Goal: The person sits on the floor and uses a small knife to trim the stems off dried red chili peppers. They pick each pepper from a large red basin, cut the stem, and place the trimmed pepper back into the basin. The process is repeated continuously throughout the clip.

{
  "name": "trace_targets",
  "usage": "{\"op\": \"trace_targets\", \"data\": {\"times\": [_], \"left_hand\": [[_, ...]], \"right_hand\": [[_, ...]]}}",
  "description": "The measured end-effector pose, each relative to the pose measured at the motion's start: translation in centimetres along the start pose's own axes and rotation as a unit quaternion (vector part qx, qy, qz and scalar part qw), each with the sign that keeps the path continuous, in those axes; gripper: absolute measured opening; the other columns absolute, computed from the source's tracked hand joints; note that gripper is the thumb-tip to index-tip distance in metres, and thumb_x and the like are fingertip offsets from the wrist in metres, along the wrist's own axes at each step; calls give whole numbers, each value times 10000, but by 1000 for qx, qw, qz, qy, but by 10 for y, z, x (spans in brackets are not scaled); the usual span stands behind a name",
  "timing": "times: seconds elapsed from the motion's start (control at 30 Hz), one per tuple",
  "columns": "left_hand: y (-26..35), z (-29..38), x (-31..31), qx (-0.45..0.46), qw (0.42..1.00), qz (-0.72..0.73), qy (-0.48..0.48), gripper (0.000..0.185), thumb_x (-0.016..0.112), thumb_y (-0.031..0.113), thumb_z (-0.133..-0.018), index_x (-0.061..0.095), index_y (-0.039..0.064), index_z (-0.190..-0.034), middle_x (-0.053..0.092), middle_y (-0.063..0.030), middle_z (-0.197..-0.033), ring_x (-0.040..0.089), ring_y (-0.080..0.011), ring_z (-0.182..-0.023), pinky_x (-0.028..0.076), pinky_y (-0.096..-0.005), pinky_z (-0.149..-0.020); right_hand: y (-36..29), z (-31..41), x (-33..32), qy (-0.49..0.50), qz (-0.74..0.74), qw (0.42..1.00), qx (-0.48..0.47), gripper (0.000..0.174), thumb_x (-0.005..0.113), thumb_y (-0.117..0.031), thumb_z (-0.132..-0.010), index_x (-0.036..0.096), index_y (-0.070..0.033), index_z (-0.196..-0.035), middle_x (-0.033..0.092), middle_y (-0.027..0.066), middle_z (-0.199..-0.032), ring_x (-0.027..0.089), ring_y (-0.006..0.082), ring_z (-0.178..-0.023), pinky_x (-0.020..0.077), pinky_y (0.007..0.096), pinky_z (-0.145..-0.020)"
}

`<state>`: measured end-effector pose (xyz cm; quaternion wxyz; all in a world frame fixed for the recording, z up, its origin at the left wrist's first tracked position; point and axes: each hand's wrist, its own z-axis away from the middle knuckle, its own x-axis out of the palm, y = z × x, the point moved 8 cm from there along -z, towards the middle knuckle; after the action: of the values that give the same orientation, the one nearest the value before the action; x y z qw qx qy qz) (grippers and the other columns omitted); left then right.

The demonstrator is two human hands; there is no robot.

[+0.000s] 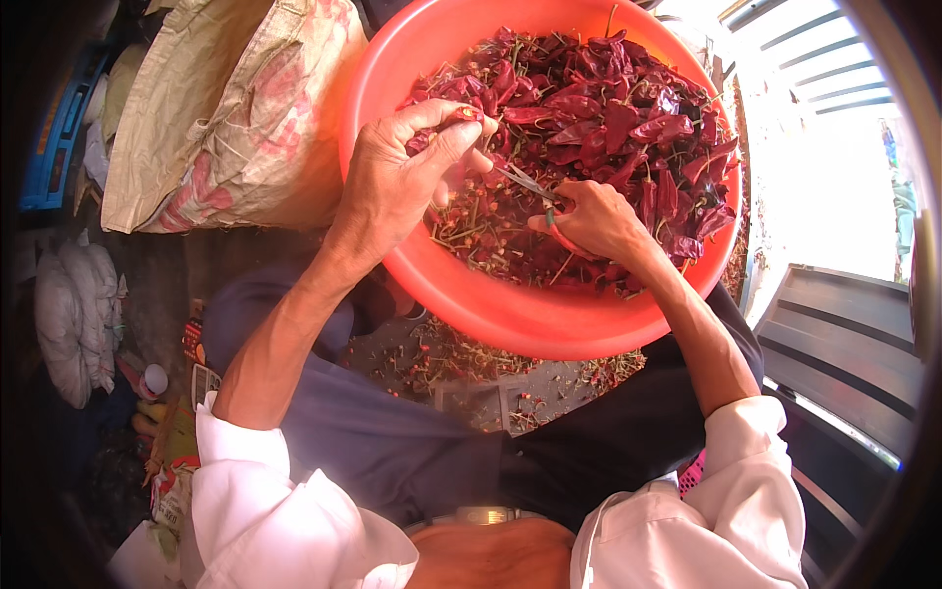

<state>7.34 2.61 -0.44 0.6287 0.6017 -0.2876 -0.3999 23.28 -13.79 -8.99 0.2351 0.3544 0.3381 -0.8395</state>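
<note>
My left hand [412,158] pinches a dried red chili pepper [469,114] between thumb and fingers, above the left part of a large orange-red plastic basin [478,313]. More dark red shows beneath the fingers, mostly covered. In my right hand [600,221] is a pair of scissors [526,179], its metal blades pointing up and left toward the left fingers. Wrapping is visible around the handles. Whole dried chilies [611,110] are heaped in the basin's far and right parts. Cut stems and small chili bits [486,235] lie below the hands.
A tan woven sack [250,125], partly stained red, leans at the basin's left with its mouth gaping. Stem scraps [464,353] litter the floor below the basin. A bundled grey-white sack [77,316] sits far left. Slatted metal panels [839,331] stand at the right.
</note>
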Motion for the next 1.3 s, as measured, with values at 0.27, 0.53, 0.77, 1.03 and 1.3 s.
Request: {"op": "trace_targets", "data": {"times": [0.27,0.53,0.77,1.03,1.3], "left_hand": [[6,5,1,22,999,23,-17,174,629,161,-1052,700,60,-1176,680,-4,-935,613,-42,-747,510,-214,-640],[2,4,-8,25,995,-95,3,154,756,168,-980,679,53,-1048,661,11,-859,607,-58,-716,532,-259,-655],[-9,5,8,121,961,-250,-9,438,765,89,-921,669,92,-1349,732,-93,-1046,678,-210,-801,583,-352,-771],[-7,1,22,165,952,-254,-39,423,784,134,-935,680,73,-1340,723,-130,-1051,695,-239,-828,580,-361,-772],[-5,-2,21,175,962,-209,-12,309,808,146,-932,711,-2,-1186,742,-148,-1081,728,-239,-899,576,-346,-785]], "right_hand": [[11,-29,18,-11,40,999,24,598,831,-583,-806,780,-38,-1045,761,244,-1005,725,433,-1046,569,522,-900],[9,-22,13,-92,-125,988,10,349,820,-374,-891,784,-29,-930,731,103,-746,660,183,-601,517,342,-569],[-9,20,-16,-155,-363,918,-41,355,807,-334,-894,789,8,-988,657,18,-669,474,45,-459,316,248,-414],[-12,39,-23,-190,-393,899,-34,391,801,-301,-879,778,56,-1038,627,22,-616,446,50,-429,299,247,-409],[-21,44,-26,-195,-395,897,-40,406,798,-306,-883,773,49,-1079,645,25,-638,458,54,-447,312,247,-421]]}}
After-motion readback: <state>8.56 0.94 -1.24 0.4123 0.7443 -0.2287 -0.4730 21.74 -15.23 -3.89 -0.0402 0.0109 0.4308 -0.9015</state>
